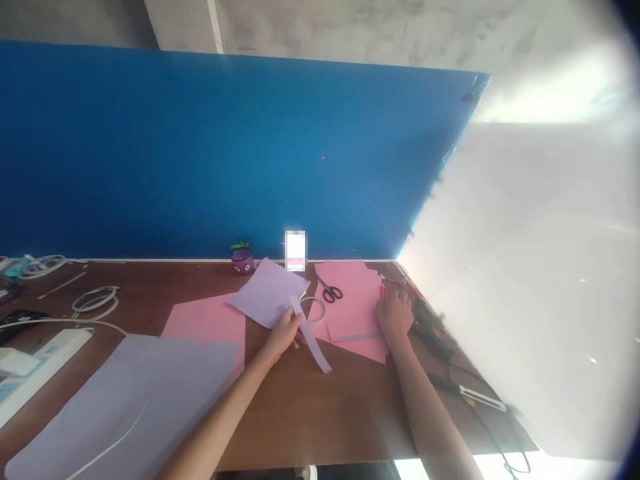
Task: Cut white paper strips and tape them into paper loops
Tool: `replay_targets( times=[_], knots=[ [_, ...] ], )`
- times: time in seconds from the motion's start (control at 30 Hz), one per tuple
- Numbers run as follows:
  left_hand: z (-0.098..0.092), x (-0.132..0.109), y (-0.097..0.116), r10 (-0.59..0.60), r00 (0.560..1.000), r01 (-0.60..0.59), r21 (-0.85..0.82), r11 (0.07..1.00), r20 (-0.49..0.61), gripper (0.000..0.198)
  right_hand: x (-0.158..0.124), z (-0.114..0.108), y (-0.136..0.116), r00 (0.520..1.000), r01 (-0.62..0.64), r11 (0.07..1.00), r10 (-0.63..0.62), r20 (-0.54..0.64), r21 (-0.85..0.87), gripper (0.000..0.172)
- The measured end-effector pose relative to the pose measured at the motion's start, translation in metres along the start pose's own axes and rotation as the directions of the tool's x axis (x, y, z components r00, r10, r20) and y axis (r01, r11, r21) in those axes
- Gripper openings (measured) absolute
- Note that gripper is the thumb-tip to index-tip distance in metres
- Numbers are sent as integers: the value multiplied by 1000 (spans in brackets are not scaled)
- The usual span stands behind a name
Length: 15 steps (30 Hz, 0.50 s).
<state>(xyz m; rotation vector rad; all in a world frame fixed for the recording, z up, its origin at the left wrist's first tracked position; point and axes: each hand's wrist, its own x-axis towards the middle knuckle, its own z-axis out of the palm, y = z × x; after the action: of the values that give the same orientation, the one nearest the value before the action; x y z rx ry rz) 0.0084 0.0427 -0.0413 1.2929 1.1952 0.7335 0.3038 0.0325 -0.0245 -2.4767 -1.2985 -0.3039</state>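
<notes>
My left hand (286, 333) is closed on a narrow purple paper strip (316, 347), which slants down to the right over the bare wood. Just behind that hand lies a square purple paper sheet (267, 293). My right hand (396, 315) rests at the right edge of the stacked pink paper (350, 320), its fingers curled downward. A small red item (383, 292) shows beside its thumb side; what the fingers hold is hidden. Between the hands are black-handled scissors (332, 293) and a pale ring (316, 310), perhaps a tape roll.
A purple cup with green leaves (243, 260) stands near the blue partition (250, 153). At left lie a large lilac sheet (165, 380), a white power strip (45, 373) and coiled cable (96, 300). A box cutter (480, 398) and dark cords lie at right.
</notes>
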Motion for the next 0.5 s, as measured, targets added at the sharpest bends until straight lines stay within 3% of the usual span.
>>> replay_targets(
  times=[0.2, 0.4, 0.5],
  knots=[
    [9, 22, 0, 143, 987, -122, 252, 960, -67, 26, -5, 10, 2, 998, 47, 996, -43, 44, -73, 32],
    [14, 40, 16, 209, 970, -160, 314, 936, -127, 21, -4, 10, 0, 999, 28, 997, -26, 23, -77, 30],
    [23, 44, 22, 309, 937, -233, 370, 899, -160, 16, -4, 7, -3, 1000, 21, 1000, -21, -6, -6, 28]
  ],
)
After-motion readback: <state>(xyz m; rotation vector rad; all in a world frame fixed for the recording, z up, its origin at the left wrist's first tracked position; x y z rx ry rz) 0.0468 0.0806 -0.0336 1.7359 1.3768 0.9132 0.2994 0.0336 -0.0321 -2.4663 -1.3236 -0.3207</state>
